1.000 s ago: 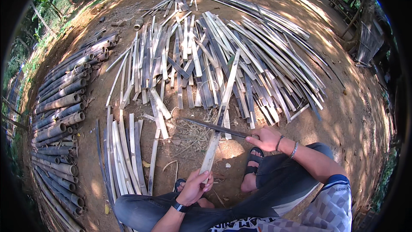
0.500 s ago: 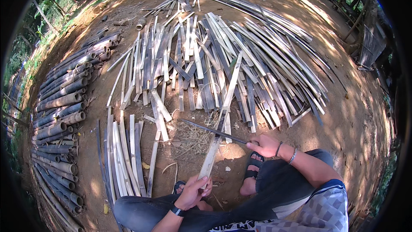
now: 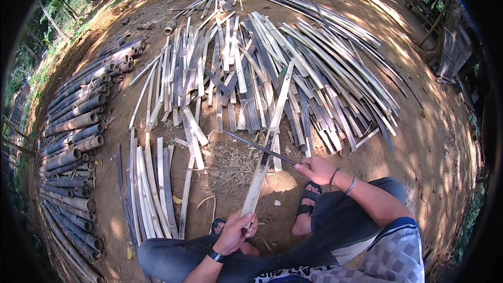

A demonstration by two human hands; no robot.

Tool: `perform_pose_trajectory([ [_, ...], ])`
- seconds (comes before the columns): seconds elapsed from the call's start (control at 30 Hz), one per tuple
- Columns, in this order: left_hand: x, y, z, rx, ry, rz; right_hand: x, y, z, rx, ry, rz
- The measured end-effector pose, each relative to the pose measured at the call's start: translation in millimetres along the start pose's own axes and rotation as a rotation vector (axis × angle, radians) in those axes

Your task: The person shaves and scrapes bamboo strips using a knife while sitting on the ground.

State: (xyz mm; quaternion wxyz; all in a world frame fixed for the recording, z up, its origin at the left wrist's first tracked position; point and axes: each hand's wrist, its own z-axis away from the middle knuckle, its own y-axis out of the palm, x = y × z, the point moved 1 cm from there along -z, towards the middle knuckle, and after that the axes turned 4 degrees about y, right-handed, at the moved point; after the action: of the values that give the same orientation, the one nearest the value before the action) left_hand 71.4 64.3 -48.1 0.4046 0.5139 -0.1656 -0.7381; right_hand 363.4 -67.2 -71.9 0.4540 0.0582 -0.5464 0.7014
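Observation:
Wrapped around the near end of a long bamboo slat (image 3: pixel 257 184) is my left hand (image 3: pixel 236 233), low in the middle. The pale slat slants up and away, its far part reaching over the pile of strips. My right hand (image 3: pixel 317 170) grips the handle of a long, dark-bladed knife (image 3: pixel 245 141). The blade lies across the slat around its middle, pointing to the left and away from me. Whether its edge touches the wood or bites in, I cannot tell. Curled shavings (image 3: pixel 230 161) lie on the ground under the blade.
A wide pile of split bamboo strips (image 3: pixel 348 94) spreads ahead. A smaller bundle of strips (image 3: pixel 149 194) lies to the left, near my knee. Whole bamboo poles (image 3: pixel 78 120) are stacked at the far left. My sandalled feet (image 3: pixel 305 207) rest on the bare soil.
My right hand and the knife have moved a little away from me and leftward along the slat. My left hand keeps its hold almost in place.

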Motion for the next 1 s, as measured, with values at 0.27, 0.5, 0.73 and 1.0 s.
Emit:
perform_pose_trajectory([
  [0.27,-1.4,1.3,3.4,-0.01,0.006,-0.016,3.4,9.5,9.4,0.089,0.013,-0.057],
  [0.5,1.0,0.4,2.8,-0.005,0.021,0.0,-2.0,19.2,1.3,-0.056,-0.041,-0.115],
  [0.73,9.3,-2.6,-1.5,0.012,0.002,-0.059,4.0,-7.3,0.8,0.039,0.129,-0.015],
  [1.0,13.2,-1.7,2.2,0.019,-0.007,-0.102,-25.8,-2.3,-11.6,-0.067,0.14,-0.07],
])
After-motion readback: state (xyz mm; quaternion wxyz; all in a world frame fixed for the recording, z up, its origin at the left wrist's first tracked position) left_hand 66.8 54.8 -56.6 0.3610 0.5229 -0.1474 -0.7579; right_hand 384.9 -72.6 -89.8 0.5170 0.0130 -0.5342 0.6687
